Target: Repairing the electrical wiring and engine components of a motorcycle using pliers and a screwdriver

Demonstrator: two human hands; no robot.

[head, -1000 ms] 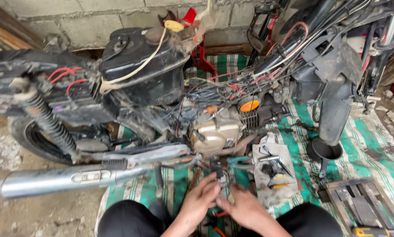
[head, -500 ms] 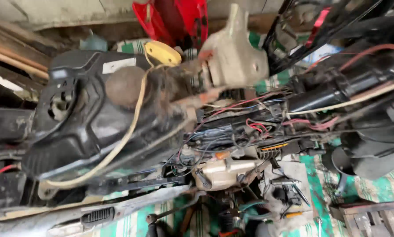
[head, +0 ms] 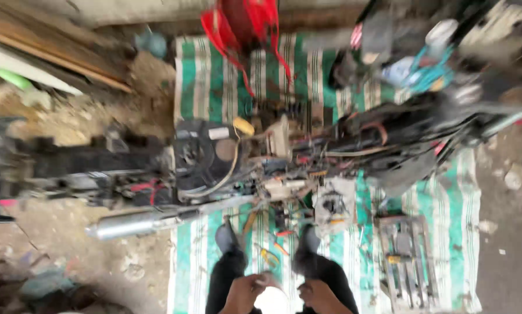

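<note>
Hands low at my waist, left hand (head: 245, 292) and right hand (head: 318, 293) either side of a pale round thing (head: 271, 300), grip too blurry to tell, stripped motorbike (head: 226, 160) on the striped mat (head: 441, 197) beyond my shoes (head: 226, 237).

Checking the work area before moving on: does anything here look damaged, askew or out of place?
The motorcycle is stripped, with loose wires hanging out over the striped mat. Hand tools lie scattered near the feet. The picture is too blurred to tell any breakage.
</note>
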